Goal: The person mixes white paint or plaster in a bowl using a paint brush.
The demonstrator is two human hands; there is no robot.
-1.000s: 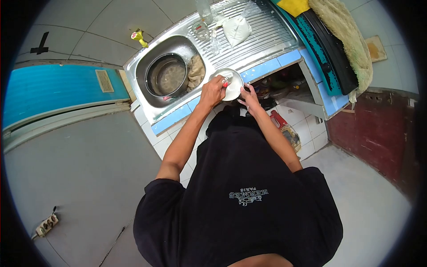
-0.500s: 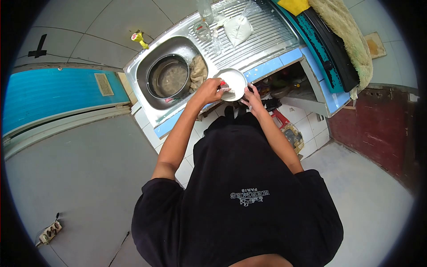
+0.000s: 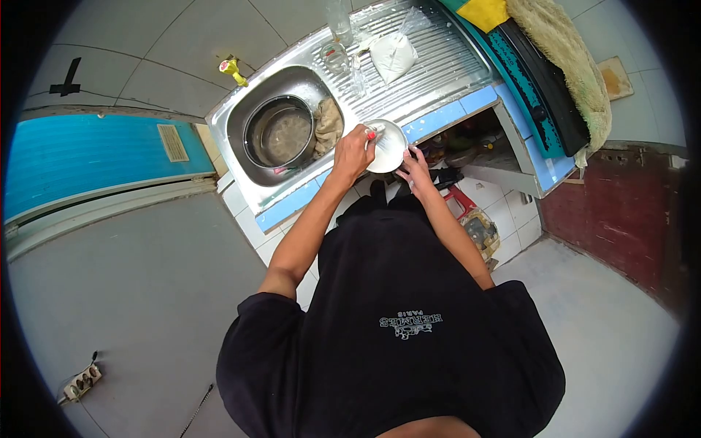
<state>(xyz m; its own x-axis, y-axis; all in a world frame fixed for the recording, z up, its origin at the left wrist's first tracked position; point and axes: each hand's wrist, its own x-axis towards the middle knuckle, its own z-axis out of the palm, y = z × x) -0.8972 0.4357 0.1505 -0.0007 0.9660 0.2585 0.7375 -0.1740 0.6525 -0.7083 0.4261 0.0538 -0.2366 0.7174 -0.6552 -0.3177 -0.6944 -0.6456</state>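
A small white bowl point(image 3: 393, 152) is held near the sink's front edge, with whitish contents inside. My right hand point(image 3: 416, 171) grips its right rim, thumb and fingers against the side. Above the bowl's left part, my left hand point(image 3: 354, 152) is closed around a thin utensil with a red end point(image 3: 371, 135); its lower part reaches into the bowl, and its exact kind is too small to tell. Beyond the bowl, a clear plastic bag of white powder point(image 3: 393, 57) lies on the ribbed drainboard point(image 3: 445, 66).
A dark round pan point(image 3: 252, 150) holding murky water sits in the steel sink basin point(image 3: 237, 117), beside a tan cloth point(image 3: 328, 128). Behind is a yellow tap point(image 3: 232, 71). Clear glasses point(image 3: 336, 57) stand near the bag. A teal-and-black appliance point(image 3: 544, 95) occupies the right counter.
My left hand has turned over the bowl, and the red end of the utensil now points more upward. My right hand keeps its grip on the rim. The view has shifted slightly.
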